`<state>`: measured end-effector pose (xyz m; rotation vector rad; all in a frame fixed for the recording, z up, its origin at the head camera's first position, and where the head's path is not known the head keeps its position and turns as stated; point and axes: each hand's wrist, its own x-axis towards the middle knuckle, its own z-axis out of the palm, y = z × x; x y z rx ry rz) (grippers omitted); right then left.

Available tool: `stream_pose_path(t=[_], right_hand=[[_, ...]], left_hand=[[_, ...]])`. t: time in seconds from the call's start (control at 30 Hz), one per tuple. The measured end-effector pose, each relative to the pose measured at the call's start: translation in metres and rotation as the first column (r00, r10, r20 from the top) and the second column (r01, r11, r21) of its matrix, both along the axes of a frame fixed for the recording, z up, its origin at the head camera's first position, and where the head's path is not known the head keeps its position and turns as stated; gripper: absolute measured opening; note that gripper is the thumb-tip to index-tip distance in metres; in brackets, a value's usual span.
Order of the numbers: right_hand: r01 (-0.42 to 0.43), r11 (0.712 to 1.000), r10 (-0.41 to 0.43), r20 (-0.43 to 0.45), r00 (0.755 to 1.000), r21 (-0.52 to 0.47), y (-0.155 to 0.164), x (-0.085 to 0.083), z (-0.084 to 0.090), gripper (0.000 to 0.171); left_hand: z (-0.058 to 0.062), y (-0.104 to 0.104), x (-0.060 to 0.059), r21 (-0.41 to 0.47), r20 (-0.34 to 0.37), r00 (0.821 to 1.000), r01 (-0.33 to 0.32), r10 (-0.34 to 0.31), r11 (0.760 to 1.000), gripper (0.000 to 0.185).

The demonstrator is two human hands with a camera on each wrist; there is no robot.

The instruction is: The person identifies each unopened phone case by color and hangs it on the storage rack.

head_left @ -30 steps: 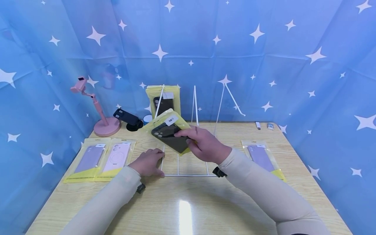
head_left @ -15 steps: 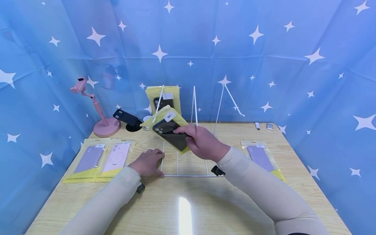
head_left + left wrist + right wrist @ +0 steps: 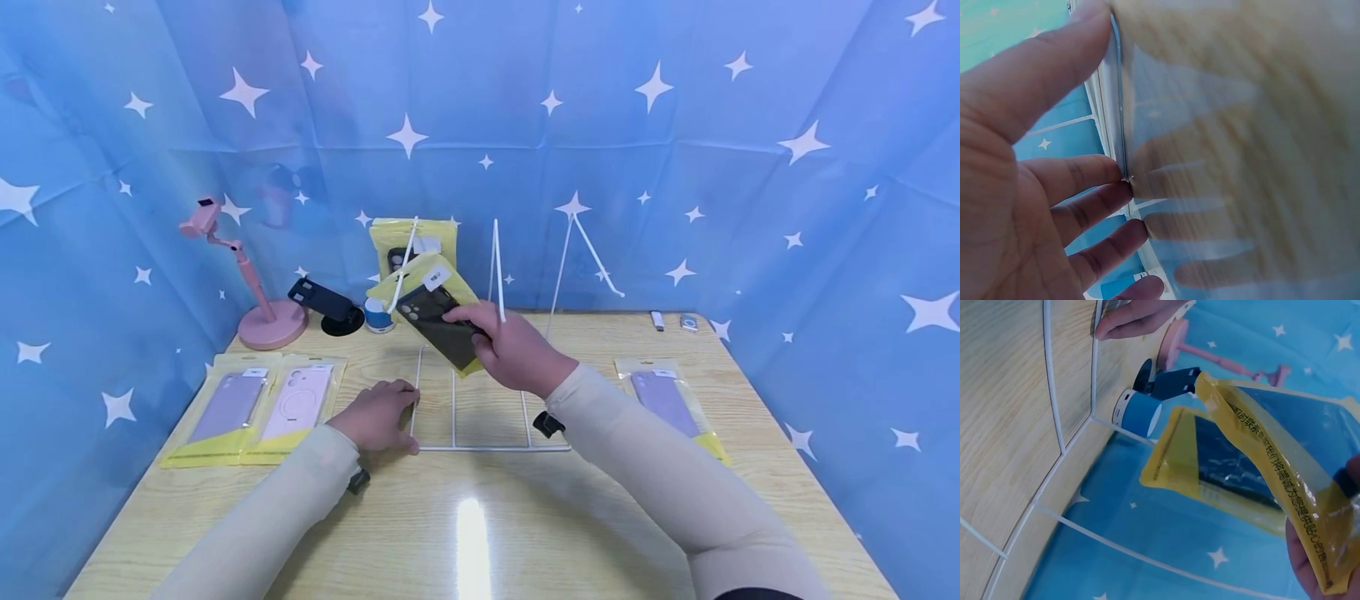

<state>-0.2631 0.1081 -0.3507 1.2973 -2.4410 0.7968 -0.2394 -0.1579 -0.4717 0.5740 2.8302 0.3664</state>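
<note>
1. The black phone case in its yellow packet [image 3: 435, 321] was held in the air above the far part of the white wire rack [image 3: 472, 400], tilted, with its labelled top pointing up and left. The right hand [image 3: 513, 350] had its grip clamped on the packet's lower end, thumb on top.
2. The left hand [image 3: 378, 414] lay on the light wooden desk [image 3: 480, 533] with straight, relaxed fingers [image 3: 1085, 178] touching the rack's left edge.
3. Blue star-printed cloth walled the desk on three sides. At the back stood a second yellow packet [image 3: 416, 242] leaning in the rack's uprights, a small blue-and-white cylinder [image 3: 377, 317], a black holder [image 3: 326, 302] and a pink stand [image 3: 255, 292].
4. Two packeted cases [image 3: 258, 404] lay near the desk's left edge and one more [image 3: 667, 400] toward the right edge; the near part of the desk lay bare under a light glare.
5. Compared with a second earlier, the held packet sat higher and farther back, nearer the uprights, uncovering the cylinder; the left hand stayed put.
</note>
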Motion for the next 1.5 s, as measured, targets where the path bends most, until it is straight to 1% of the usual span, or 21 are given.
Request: stream_pose_path(t=[0.17, 0.37, 0.57, 0.73, 0.87, 1.03, 1.17, 1.37, 1.5], right_hand=[[0.027, 1.0, -0.027, 0.056, 0.998, -0.001, -0.004, -0.013, 0.0, 0.045], [0.045, 0.999, -0.044, 0.142, 0.989, -0.009, -0.009, -0.024, 0.001, 0.047], [0.067, 0.998, -0.064, 0.195, 0.979, -0.009, -0.013, -0.034, 0.002, 0.049], [0.081, 0.996, -0.073, 0.219, 0.973, -0.027, -0.018, -0.04, 0.002, 0.051], [0.1, 0.994, -0.084, 0.265, 0.961, -0.045, -0.022, -0.045, 0.003, 0.052], [0.13, 0.991, -0.113, 0.31, 0.944, -0.034, -0.027, -0.05, 0.003, 0.054], [0.143, 0.989, -0.124, 0.332, 0.935, -0.032, -0.03, -0.053, 0.001, 0.055], [0.147, 0.989, -0.135, 0.313, 0.94, -0.017, -0.032, -0.056, -0.003, 0.061], [0.157, 0.987, -0.157, 0.308, 0.938, 0.026, -0.033, -0.057, -0.005, 0.063]], left_hand=[[0.0, -0.001, -0.001, -0.008, 0.0, 1.0, 0.008, -0.008, 1.0, 0.091], [0.002, -0.001, -0.001, -0.012, 0.01, 1.0, 0.011, -0.011, 1.0, 0.092], [0.003, 0.0, 0.0, -0.007, 0.01, 1.0, 0.015, -0.015, 1.0, 0.092], [0.004, 0.0, 0.0, -0.012, 0.006, 1.0, 0.012, -0.012, 1.0, 0.093], [0.004, 0.001, 0.0, -0.014, 0.006, 1.0, 0.007, -0.007, 1.0, 0.093], [0.004, 0.001, -0.001, -0.019, 0.008, 1.0, 0.005, -0.005, 1.0, 0.093], [0.004, 0.002, -0.001, -0.024, 0.015, 1.0, 0.005, -0.005, 1.0, 0.093], [0.004, 0.002, 0.0, -0.03, 0.016, 1.0, 0.0, 0.001, 1.0, 0.092], [0.003, 0.002, -0.001, -0.041, 0.009, 1.0, 0.003, -0.003, 0.999, 0.093]])
